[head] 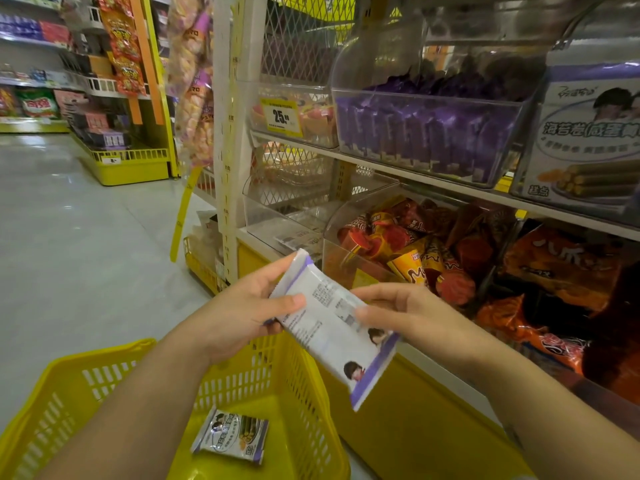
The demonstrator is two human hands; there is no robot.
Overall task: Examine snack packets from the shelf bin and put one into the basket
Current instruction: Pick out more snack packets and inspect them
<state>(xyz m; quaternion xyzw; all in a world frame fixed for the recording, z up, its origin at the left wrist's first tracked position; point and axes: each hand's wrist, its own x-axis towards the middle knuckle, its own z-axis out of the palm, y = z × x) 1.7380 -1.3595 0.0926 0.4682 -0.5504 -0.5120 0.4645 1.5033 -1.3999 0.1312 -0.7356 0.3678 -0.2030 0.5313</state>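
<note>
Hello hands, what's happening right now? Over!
Left hand and right hand both hold one packet by the basket. Second packet lies inside. Nothing blocking the drop.

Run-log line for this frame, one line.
phase: examine | left hand: grips white packet, top end | right hand: pinches its side edge | white packet: printed back up | basket: one small packet inside

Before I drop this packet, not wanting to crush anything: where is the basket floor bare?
Bare floor shows in the basket right of the small packet, up to the side wall, and in front of it. Left of it your left arm hides the floor. The purple bin and cone bin are packed.
</note>
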